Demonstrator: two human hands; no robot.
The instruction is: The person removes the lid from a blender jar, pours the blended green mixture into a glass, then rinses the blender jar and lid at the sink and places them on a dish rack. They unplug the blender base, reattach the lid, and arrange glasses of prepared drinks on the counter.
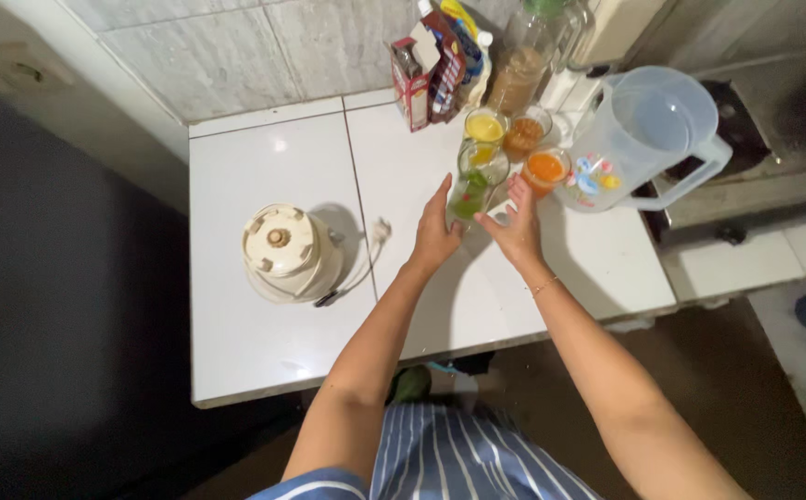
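Left hand (pixel 437 231) and right hand (pixel 515 225) both grasp the green-drink glass (pixel 470 194), mid-counter (pixel 273 157), touching neighbouring glasses behind. Blender base (pixel 289 252) well apart left; pitcher (pixel 643 134) near right edge.

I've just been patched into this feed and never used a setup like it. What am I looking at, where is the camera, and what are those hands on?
There is no machine here: a person wears one camera on the head, looking down at their own bare arms. The left hand and right hand cup a glass of green drink from either side on a white tiled counter. Behind it stand glasses of yellow, brown and orange drink, with a clear plastic pitcher to the right. A cream blender base sits to the left, and cartons stand by the wall.
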